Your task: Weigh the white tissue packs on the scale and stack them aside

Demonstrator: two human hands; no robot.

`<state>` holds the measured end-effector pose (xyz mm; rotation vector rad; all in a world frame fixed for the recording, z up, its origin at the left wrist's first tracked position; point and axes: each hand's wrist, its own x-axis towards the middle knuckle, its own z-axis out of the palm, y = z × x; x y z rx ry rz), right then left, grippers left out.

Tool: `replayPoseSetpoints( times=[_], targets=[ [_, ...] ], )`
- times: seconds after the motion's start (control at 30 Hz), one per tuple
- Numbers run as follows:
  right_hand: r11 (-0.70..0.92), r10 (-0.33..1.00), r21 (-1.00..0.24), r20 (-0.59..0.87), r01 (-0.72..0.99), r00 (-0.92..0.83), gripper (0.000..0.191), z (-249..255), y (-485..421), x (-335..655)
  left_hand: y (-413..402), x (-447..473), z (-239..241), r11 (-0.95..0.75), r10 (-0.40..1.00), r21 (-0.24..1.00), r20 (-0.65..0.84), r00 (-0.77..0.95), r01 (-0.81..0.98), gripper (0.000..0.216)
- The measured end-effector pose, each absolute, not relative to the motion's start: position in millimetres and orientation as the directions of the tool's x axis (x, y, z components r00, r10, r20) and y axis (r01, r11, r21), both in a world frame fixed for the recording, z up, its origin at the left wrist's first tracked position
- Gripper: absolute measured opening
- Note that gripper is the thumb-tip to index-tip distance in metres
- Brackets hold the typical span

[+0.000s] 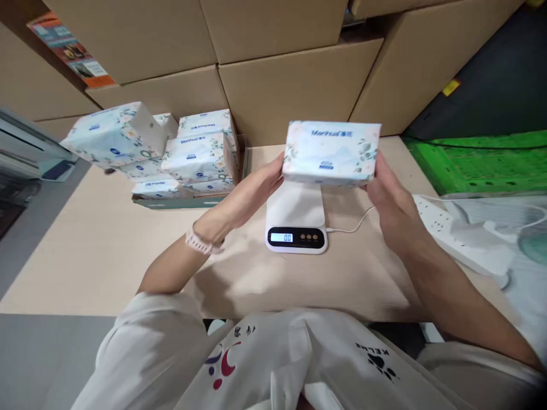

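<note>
A pack of tissues (331, 151), white and pale blue with a floral print, is held level between my two hands. My left hand (268, 173) presses on its left end, and my right hand (387, 191) grips the right end. Beneath and a little nearer to me sits a white digital scale (294, 208); its lit display reads 0.0. The pack hides the scale's far part, and whether the two touch I cannot tell.
Several more tissue packs (196, 156) are stacked in a shallow green tray (183, 203) on the left. Cardboard boxes (294, 91) wall off the back. At right lie a white power strip (461, 239), a cable (352, 228) to the scale and a green crate (487, 165).
</note>
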<state>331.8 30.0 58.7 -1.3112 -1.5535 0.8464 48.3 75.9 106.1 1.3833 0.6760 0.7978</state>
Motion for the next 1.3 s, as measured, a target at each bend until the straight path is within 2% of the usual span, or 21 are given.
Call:
replayPoseSetpoints(
  times=[0.1, 0.17, 0.27, 0.37, 0.47, 0.53, 0.6, 0.7, 0.83, 1.0, 1.07, 1.17, 1.3],
  targets=[
    [0.051, 0.998, -0.949, 0.037, 0.311, -0.051, 0.079, 64.2, -6.0, 306.7, 30.4, 16.4, 105.2, 0.135, 0.85, 0.99, -0.095, 0.517, -0.04, 0.066],
    [-0.016, 0.998, -0.959, -0.032, 0.283, -0.054, 0.079, 57.4, -10.9, 297.5, 19.4, 8.3, 91.5, 0.172, 0.857, 0.984, -0.129, 0.499, -0.042, 0.07],
    [-0.071, 0.993, -0.965, -0.092, 0.251, -0.074, 0.077, 40.6, -4.3, 291.9, 20.6, 3.6, 67.2, 0.2, 0.866, 0.978, -0.147, 0.478, -0.061, 0.065],
    [-0.07, 0.993, -0.966, -0.09, 0.25, -0.072, 0.072, 26.3, 3.8, 291.5, 23.8, -2.4, 47.8, 0.217, 0.888, 0.974, -0.168, 0.428, -0.068, 0.062],
    [0.049, 0.997, -0.971, 0.062, 0.235, 0.05, 0.066, 15.8, 10.4, 293.5, 18.7, -10.6, 30.5, 0.108, 0.97, 0.993, -0.097, 0.224, -0.037, 0.055],
    [0.207, 0.936, -0.954, 0.258, 0.218, 0.24, 0.062, 8.9, 14.9, 295.6, 11.9, -14.1, 17.9, -0.064, 0.998, 0.998, 0.064, 0.012, -0.008, 0.041],
    [0.334, 0.804, -0.913, 0.406, 0.236, 0.434, 0.058, 2.2, 18.7, 298.2, 5.4, -14.8, 4.9, -0.262, 0.943, 0.965, 0.256, -0.212, 0.0, 0.026],
    [0.389, 0.674, -0.891, 0.449, 0.236, 0.587, 0.052, -4.5, 21.4, 301.5, -1.0, -12.3, -10.3, -0.435, 0.818, 0.9, 0.404, -0.409, 0.019, 0.025],
    [0.421, 0.654, -0.889, 0.435, 0.18, 0.619, 0.047, -5.1, 19.2, 301.7, -4.2, -9.1, -14.4, -0.438, 0.795, 0.895, 0.431, -0.427, 0.087, 0.036],
    [0.463, 0.654, -0.866, 0.478, 0.189, 0.586, 0.039, -6.8, 15.7, 299.4, -6.8, -9.9, -8.1, -0.385, 0.818, 0.912, 0.408, -0.405, 0.141, 0.058],
    [0.487, 0.654, -0.846, 0.518, 0.217, 0.551, 0.035, -10.5, 15.9, 299.8, -7.6, -11.0, -7.4, -0.367, 0.841, 0.921, 0.389, -0.376, 0.133, 0.053],
    [0.519, 0.655, -0.814, 0.575, 0.261, 0.491, 0.034, -17.4, 16.7, 301.4, -8.1, -12.9, -8.2, -0.38, 0.857, 0.921, 0.384, -0.344, 0.081, 0.023],
    [0.527, 0.671, -0.802, 0.596, 0.282, 0.44, 0.035, -24.4, 17.4, 303.9, -8.2, -15.1, -8.3, -0.391, 0.882, 0.92, 0.366, -0.297, -0.031, 0.036]
  ],
)
